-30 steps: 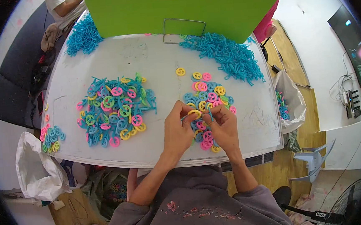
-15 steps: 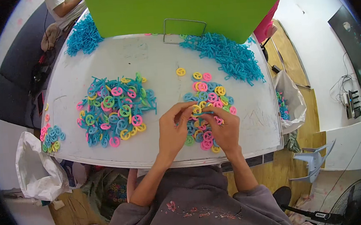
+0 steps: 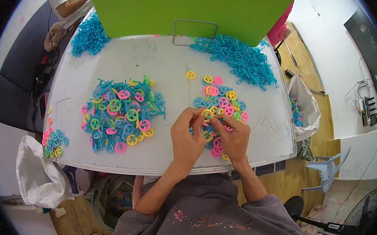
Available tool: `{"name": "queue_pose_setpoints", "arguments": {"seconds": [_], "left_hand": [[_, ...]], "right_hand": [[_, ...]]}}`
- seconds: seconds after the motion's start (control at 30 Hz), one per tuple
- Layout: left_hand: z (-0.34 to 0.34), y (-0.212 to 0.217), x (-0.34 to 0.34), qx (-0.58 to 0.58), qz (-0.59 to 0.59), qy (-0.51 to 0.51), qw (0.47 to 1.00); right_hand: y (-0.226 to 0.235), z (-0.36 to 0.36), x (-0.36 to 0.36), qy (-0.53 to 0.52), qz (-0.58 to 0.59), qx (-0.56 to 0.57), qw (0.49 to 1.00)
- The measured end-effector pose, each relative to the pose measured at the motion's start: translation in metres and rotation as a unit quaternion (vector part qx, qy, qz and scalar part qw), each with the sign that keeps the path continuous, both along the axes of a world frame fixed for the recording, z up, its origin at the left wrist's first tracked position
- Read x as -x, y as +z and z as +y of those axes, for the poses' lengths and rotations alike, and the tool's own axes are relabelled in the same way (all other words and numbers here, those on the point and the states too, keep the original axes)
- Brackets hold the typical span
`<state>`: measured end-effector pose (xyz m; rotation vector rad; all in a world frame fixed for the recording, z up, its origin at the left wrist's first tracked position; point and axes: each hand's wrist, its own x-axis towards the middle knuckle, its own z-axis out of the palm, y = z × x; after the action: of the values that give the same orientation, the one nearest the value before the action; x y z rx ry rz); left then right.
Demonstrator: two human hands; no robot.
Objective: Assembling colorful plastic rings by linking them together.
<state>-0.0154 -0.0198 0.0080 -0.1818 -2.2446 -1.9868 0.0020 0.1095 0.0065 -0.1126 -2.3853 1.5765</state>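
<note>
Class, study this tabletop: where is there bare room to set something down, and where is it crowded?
The table looks bare between the mixed pile and green board, and from the ring pile to its right edge. Crowded: both piles and the blue sticks.

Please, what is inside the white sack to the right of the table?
The white sack holds small blue pieces, with some pink and green. Anything deeper is hidden by these pieces and the sack's wall.

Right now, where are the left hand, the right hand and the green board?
Left hand (image 3: 187, 138): head view, on its back.
Right hand (image 3: 235, 141): head view, on its back.
Green board (image 3: 198, 5): head view, on its broad face.
</note>
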Motion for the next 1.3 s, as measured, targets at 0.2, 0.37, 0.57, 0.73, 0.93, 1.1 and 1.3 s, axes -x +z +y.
{"name": "queue_pose_setpoints", "arguments": {"seconds": [0.2, 0.37, 0.57, 0.73, 0.93, 1.1, 1.3], "left_hand": [[0.002, -0.009, -0.001, -0.004, -0.015, 0.009, 1.0], [0.001, -0.004, 0.002, 0.009, -0.035, -0.008, 0.999], [0.001, -0.002, 0.004, -0.007, -0.051, -0.013, 0.999], [0.002, 0.006, 0.006, 0.037, -0.013, 0.004, 0.999], [-0.005, 0.004, 0.007, -0.079, -0.034, -0.071, 0.994], [-0.043, 0.02, 0.007, 0.08, 0.083, 0.097, 0.989], [-0.121, 0.045, 0.045, 0.304, 0.108, 0.292, 0.9]], "right_hand": [[0.002, 0.001, -0.001, -0.011, -0.019, 0.019, 1.0], [0.0, 0.004, -0.002, -0.028, 0.059, -0.043, 0.997], [0.004, -0.006, -0.004, -0.057, 0.018, 0.044, 0.997], [0.004, 0.004, 0.0, -0.01, -0.008, 0.096, 0.995], [0.019, 0.01, 0.0, 0.052, -0.067, 0.079, 0.993], [0.035, 0.016, 0.003, 0.157, -0.093, 0.106, 0.977], [-0.003, 0.132, 0.061, -0.115, 0.063, -0.19, 0.973]]}}
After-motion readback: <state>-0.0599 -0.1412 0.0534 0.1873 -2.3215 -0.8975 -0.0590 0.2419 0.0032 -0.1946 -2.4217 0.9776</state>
